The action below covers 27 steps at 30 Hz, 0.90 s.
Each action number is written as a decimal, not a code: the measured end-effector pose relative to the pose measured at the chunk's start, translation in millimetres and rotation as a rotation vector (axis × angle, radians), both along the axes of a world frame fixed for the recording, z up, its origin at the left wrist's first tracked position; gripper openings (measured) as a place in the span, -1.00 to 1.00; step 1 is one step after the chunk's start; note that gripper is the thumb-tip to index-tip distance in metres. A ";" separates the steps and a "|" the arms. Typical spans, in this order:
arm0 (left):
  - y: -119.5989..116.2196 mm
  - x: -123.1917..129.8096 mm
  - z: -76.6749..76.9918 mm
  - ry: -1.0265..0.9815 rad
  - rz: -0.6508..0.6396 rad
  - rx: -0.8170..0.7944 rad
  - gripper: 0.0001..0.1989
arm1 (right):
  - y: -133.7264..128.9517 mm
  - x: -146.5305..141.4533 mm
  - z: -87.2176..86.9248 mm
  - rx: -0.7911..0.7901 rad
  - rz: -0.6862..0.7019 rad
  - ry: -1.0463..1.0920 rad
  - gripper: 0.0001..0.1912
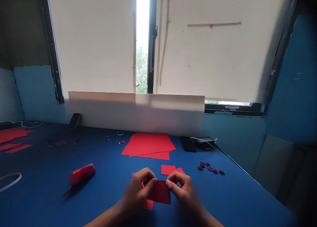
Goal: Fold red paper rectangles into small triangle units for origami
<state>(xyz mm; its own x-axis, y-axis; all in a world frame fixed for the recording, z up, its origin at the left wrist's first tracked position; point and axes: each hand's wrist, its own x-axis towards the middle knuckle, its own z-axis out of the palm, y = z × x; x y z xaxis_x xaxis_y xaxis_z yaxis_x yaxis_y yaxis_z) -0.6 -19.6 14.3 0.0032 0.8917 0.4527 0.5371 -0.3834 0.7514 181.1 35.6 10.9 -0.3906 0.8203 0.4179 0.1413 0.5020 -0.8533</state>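
Note:
Between my two hands hangs a small red paper piece (160,192), raised a little above the blue table. My left hand (140,189) pinches its upper left part between thumb and fingers. At the upper right corner, my right hand (182,187) pinches it the same way. Just beyond lies a red paper square (168,169), with more red paper partly hidden behind my right hand. Another red piece (148,205) lies below my left hand, partly covered by the held paper.
Large red sheets (150,145) are stacked at the back. Small folded red triangles (209,168) lie to the right, near a black phone (187,143) and a cabled device (204,142). Leftward are a folded red paper (83,174), a white ring (11,180) and a propped phone (74,121).

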 end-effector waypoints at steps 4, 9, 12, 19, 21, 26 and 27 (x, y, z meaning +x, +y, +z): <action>-1.2 -1.0 0.1 0.003 0.008 0.011 -0.73 | -4.8 -4.3 0.0 -0.036 0.013 0.032 -0.82; -2.3 -1.7 1.6 -0.002 0.006 0.003 -0.71 | -6.0 -6.9 -3.8 -0.058 0.026 0.073 -0.80; -1.5 -5.7 1.2 -0.005 0.015 -0.011 -0.69 | -2.8 -2.4 -6.2 -0.059 0.000 0.088 -0.78; 2.8 -13.4 -3.7 0.021 0.033 -0.036 -0.70 | -3.5 -0.3 -5.6 0.095 -0.003 0.064 -0.72; 1.2 -9.8 -3.5 0.077 0.006 -0.026 -0.72 | -7.7 -4.3 -5.3 0.147 0.047 -0.013 -0.73; -0.6 -3.2 -7.1 0.135 -0.074 -0.014 -0.77 | -11.8 -10.0 -8.9 0.160 0.063 -0.135 -0.83; -0.1 -3.2 -8.2 0.138 -0.075 -0.011 -0.77 | -11.2 -10.2 -10.0 0.162 0.055 -0.131 -0.84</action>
